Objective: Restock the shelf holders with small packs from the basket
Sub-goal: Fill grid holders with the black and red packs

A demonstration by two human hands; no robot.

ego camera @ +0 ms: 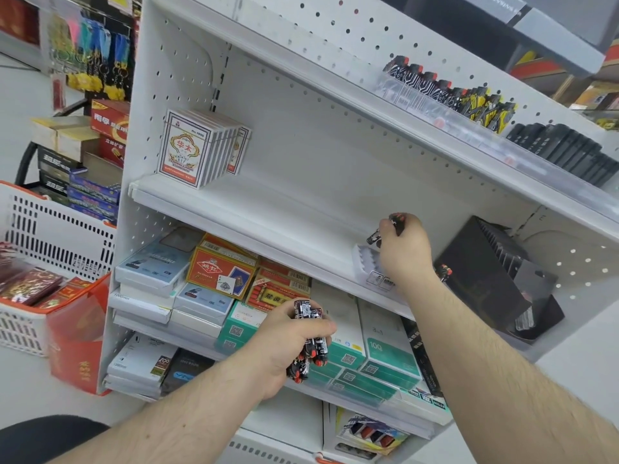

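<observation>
My left hand [288, 343] grips a bunch of small black-and-white patterned packs with red caps [310, 343], held in front of the lower shelves. My right hand [405, 252] is up on the middle shelf and pinches one such pack [375, 236] just above a white slotted holder [366, 262] at the shelf's front edge. A black display box [492, 272] stands to the right of that hand. The white basket [57, 236] with red trim is at the far left; it holds red packets.
White playing-card boxes [197, 149] stand at the left of the middle shelf [268, 209]. The top shelf carries a clear holder of patterned packs [449, 92] and black ones [562, 149]. Below are stacked white, red and green boxes [234, 286].
</observation>
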